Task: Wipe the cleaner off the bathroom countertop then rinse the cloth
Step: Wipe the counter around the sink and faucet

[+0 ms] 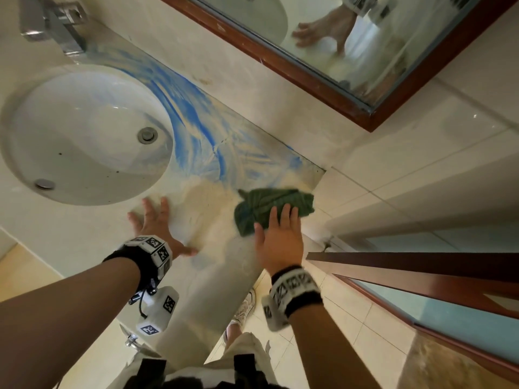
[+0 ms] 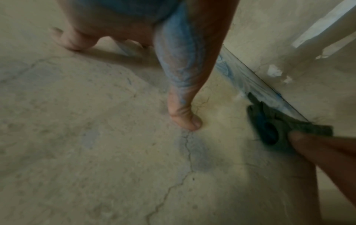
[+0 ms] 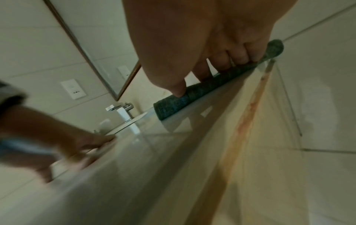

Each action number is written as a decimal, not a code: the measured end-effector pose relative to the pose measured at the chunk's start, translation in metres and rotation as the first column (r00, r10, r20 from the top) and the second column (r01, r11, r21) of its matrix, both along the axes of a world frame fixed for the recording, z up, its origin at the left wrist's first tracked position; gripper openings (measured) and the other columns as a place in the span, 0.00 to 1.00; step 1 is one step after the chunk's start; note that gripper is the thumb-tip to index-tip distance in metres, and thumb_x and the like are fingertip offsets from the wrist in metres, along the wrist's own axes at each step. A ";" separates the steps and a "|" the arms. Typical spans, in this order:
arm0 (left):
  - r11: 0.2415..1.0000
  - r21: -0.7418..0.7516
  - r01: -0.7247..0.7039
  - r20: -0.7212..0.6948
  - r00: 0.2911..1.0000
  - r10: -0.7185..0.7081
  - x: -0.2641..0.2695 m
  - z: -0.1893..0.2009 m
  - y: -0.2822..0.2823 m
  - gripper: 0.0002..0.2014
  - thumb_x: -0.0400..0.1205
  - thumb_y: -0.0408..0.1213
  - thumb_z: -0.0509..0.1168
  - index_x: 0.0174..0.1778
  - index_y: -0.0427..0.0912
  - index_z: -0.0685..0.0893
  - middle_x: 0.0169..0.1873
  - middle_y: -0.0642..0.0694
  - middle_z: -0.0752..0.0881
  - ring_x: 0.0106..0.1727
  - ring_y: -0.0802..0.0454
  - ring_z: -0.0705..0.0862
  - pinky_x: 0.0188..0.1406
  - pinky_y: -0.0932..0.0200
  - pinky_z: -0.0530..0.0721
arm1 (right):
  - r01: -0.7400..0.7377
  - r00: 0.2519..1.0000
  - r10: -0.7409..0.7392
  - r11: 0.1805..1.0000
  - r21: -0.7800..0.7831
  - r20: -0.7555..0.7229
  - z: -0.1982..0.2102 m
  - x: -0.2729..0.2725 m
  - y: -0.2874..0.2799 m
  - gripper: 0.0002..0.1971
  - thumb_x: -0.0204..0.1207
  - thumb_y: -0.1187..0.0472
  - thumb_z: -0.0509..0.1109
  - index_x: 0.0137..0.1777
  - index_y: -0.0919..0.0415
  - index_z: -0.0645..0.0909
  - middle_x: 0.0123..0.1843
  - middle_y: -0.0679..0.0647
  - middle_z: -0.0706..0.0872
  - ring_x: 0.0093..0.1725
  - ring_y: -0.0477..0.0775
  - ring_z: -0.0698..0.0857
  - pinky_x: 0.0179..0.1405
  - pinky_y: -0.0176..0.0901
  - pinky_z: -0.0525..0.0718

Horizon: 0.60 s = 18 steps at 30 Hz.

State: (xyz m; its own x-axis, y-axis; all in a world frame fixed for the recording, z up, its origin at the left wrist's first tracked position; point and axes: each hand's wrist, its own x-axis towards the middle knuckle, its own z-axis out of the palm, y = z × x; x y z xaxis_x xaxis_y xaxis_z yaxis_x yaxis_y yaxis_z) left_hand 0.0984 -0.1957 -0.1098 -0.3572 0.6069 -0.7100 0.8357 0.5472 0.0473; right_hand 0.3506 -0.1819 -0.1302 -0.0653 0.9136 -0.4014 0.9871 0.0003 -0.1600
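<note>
A dark green cloth (image 1: 264, 204) lies flat on the beige stone countertop (image 1: 207, 209), near its right end. My right hand (image 1: 280, 237) presses on the cloth with straight fingers; the same cloth (image 3: 183, 99) shows under my fingertips in the right wrist view and as a dark cloth (image 2: 269, 126) at the right of the left wrist view. Blue cleaner streaks (image 1: 193, 119) cover the counter between the sink and the back wall. My left hand (image 1: 153, 220) rests flat with spread fingers on the counter beside the sink; its palm side is smeared blue (image 2: 179, 60).
A white oval sink (image 1: 81, 136) with a metal drain is set in the counter at the left, with a chrome faucet (image 1: 56, 26) behind it. A wood-framed mirror (image 1: 337, 51) hangs above. A brown door (image 1: 421, 273) stands at the right. Floor tiles lie below.
</note>
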 end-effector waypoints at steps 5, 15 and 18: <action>0.999 -0.045 0.012 -0.016 1.000 -0.013 0.002 0.004 0.005 0.74 0.57 0.65 0.81 0.82 0.57 0.28 0.81 0.45 0.25 0.81 0.29 0.29 0.80 0.35 0.44 | 0.023 0.999 -0.023 1.000 0.007 -0.022 0.000 0.003 -0.008 0.34 0.84 0.41 0.48 0.84 0.62 0.59 0.84 0.66 0.59 0.84 0.67 0.55 0.83 0.58 0.55; 0.995 -0.097 0.030 -0.058 0.998 -0.036 0.007 0.005 0.011 0.75 0.57 0.70 0.77 0.81 0.52 0.25 0.81 0.42 0.26 0.81 0.23 0.34 0.78 0.28 0.53 | 0.045 0.998 -0.046 0.999 0.026 0.047 0.000 0.027 0.091 0.34 0.84 0.45 0.55 0.86 0.60 0.53 0.87 0.64 0.50 0.85 0.66 0.48 0.84 0.57 0.53; 0.996 -0.086 0.035 -0.049 0.998 -0.039 0.007 0.006 0.009 0.74 0.58 0.71 0.76 0.81 0.52 0.25 0.81 0.41 0.26 0.80 0.24 0.33 0.79 0.29 0.49 | -0.016 1.000 0.016 0.999 0.046 0.005 -0.001 0.023 0.041 0.34 0.84 0.44 0.52 0.85 0.62 0.54 0.87 0.64 0.48 0.85 0.66 0.45 0.84 0.56 0.47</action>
State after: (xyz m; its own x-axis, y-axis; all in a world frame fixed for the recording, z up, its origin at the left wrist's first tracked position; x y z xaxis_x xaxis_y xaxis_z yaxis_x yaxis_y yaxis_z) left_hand 0.1050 -0.1863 -0.1042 -0.3722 0.5584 -0.7414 0.8557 0.5159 -0.0410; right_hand 0.3736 -0.1413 -0.1308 -0.0784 0.9298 -0.3595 0.9877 0.0234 -0.1549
